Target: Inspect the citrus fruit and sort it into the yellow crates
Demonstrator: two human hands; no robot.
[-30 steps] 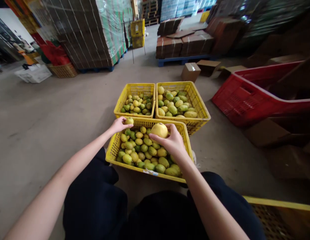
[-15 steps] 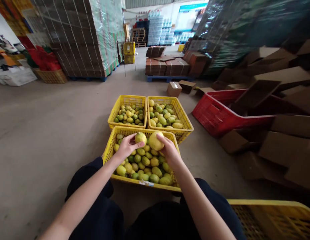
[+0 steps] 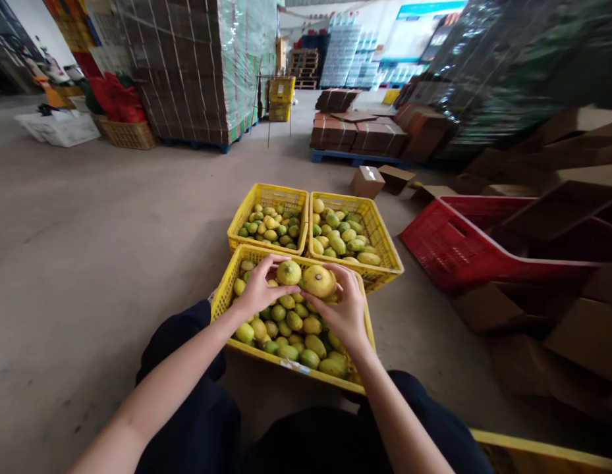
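My left hand (image 3: pixel 263 288) is closed around a greenish-yellow lemon (image 3: pixel 288 272), thumb below and fingers behind. In my right hand (image 3: pixel 346 304) is a larger yellow lemon (image 3: pixel 319 282), its stem end facing me. The two fruits are held side by side, close together, above the near yellow crate (image 3: pixel 296 376). Inside that crate lie many green and yellow lemons (image 3: pixel 294 321). Behind it stand a left yellow crate (image 3: pixel 267 247) and a right yellow crate (image 3: pixel 385 268), both partly filled with similar fruit.
A red crate (image 3: pixel 434 247) holding cardboard stands at the right, among a heap of open cartons (image 3: pixel 587 339). Farther back are a pallet of flattened boxes (image 3: pixel 358 135) and a wrapped stack (image 3: pixel 187 72). Another yellow crate's rim (image 3: pixel 547 453) shows at the lower right.
The right lemon has been turned so its stem end shows, and my right fingers have shifted around its side. The view has swung slightly left, so the surroundings sit farther right.
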